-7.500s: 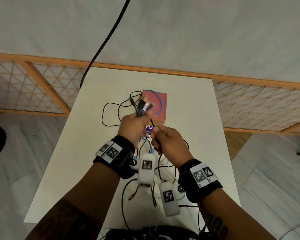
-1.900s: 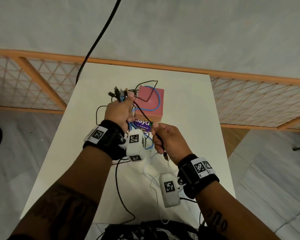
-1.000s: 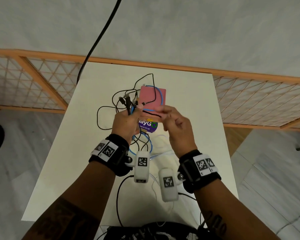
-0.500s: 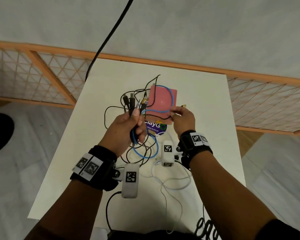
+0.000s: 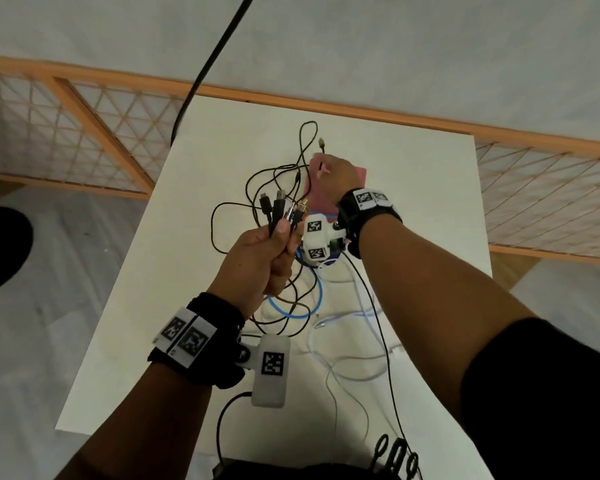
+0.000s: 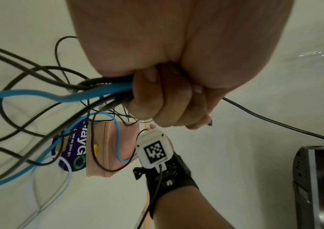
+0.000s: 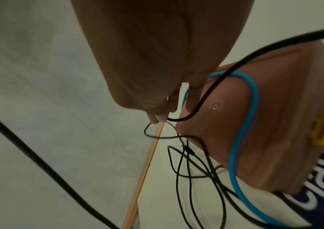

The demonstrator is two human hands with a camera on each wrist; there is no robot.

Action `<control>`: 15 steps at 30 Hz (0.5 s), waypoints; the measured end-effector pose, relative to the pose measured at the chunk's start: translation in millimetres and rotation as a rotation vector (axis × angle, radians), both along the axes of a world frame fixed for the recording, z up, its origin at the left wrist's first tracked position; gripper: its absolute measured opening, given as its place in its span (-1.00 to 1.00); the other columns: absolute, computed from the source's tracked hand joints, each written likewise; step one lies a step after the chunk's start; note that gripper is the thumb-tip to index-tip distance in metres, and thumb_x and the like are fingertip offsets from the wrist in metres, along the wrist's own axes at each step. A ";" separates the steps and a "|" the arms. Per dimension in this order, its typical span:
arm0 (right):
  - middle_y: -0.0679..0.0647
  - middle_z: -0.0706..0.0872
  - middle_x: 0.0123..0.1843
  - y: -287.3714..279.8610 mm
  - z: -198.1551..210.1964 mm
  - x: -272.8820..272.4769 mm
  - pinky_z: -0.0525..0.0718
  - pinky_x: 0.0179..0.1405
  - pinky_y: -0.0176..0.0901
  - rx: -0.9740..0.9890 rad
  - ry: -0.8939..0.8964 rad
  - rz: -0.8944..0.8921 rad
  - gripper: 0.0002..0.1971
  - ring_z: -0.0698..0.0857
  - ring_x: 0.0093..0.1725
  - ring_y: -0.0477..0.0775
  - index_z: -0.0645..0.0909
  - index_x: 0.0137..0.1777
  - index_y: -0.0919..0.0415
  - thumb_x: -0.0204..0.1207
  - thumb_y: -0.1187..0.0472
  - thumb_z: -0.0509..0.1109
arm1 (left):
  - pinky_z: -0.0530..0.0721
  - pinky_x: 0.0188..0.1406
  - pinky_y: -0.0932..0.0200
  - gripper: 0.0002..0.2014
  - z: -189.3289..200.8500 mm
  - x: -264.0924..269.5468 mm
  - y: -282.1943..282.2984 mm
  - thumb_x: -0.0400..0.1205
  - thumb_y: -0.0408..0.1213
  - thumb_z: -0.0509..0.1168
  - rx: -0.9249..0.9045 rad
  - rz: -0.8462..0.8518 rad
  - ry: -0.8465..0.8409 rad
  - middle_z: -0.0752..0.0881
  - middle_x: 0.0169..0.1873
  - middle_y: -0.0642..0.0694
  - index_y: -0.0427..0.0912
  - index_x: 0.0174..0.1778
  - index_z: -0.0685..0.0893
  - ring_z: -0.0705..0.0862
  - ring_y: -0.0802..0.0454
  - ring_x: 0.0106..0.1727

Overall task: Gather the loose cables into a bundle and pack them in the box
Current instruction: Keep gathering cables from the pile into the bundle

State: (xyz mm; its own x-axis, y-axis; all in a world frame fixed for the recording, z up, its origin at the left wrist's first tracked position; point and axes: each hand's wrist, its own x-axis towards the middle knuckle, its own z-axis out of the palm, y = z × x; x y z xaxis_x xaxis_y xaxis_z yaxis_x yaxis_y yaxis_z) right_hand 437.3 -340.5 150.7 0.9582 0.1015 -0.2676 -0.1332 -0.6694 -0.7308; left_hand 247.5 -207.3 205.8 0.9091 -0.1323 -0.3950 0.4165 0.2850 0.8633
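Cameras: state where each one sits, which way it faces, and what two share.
Head: on the head, facing down at the white table; both forearms, left hand, right hand.
Left wrist: along the left hand, whose grip holds the cable bundle.
Right wrist: along the right hand, pinching a black cable.
All three share the pink box.

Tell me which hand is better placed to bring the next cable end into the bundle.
The right hand, probably. It already pinches a thin black cable over the pink box, while the left hand is full, gripping the bundle of cable ends.
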 end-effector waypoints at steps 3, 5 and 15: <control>0.16 0.58 0.55 -5.1 3.2 10.6 0.53 0.42 -0.15 -0.061 0.049 0.071 -0.60 0.59 0.48 0.18 0.57 0.53 0.08 0.73 0.21 0.18 | -0.05 -0.55 0.21 -0.58 -3.1 -0.4 -0.5 0.84 -0.02 0.06 -0.012 -0.009 0.023 0.15 -0.51 0.05 -0.11 -0.30 0.50 -0.02 0.08 -0.50; 0.26 0.46 0.61 -9.2 5.4 17.4 0.52 0.48 0.00 -0.165 0.043 0.116 -0.60 0.55 0.51 0.28 0.53 0.55 0.18 0.75 0.25 0.16 | -0.05 -0.54 0.21 -0.58 -5.0 -1.1 -1.5 0.85 -0.03 0.06 -0.002 -0.012 0.034 0.10 -0.49 0.01 -0.12 -0.30 0.48 -0.02 0.08 -0.49; 0.10 0.83 0.16 -44.6 10.7 -7.0 0.70 0.24 -0.09 0.081 -0.147 -0.110 -0.63 0.78 0.14 0.13 0.73 0.18 0.13 0.53 0.32 0.16 | -0.05 -0.50 0.15 -0.58 -3.0 -0.4 -7.2 0.85 -0.03 0.07 0.018 -0.026 0.034 0.15 -0.50 0.02 -0.12 -0.30 0.49 0.00 0.07 -0.48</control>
